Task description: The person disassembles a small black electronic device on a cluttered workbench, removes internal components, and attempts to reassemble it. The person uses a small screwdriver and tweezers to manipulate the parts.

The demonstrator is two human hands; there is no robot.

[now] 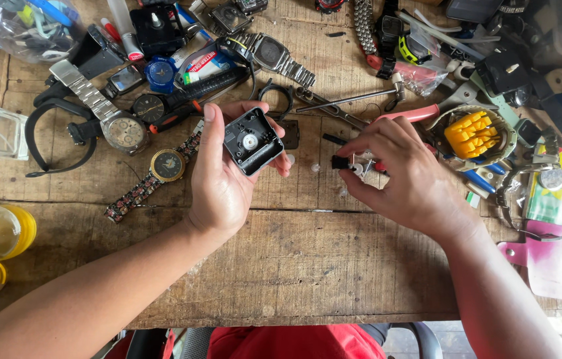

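Crowding both hands, watches point(121, 129) and pliers point(421, 113) surround the clock movement point(251, 141).

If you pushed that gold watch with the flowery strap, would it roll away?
Probably not. The gold watch lies flat on the wooden table, face up, so it would likely slide. Its patterned strap lies stretched out and looks linked, so it would probably flop and dangle when lifted. It may feel a bit heavy for its size.

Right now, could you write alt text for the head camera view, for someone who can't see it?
Seen from above, the left hand holds a small black square clock mechanism over a worn wooden workbench, while the right hand pinches tiny black and metal parts. Wristwatches, a small hammer and pink-handled pliers lie scattered around.
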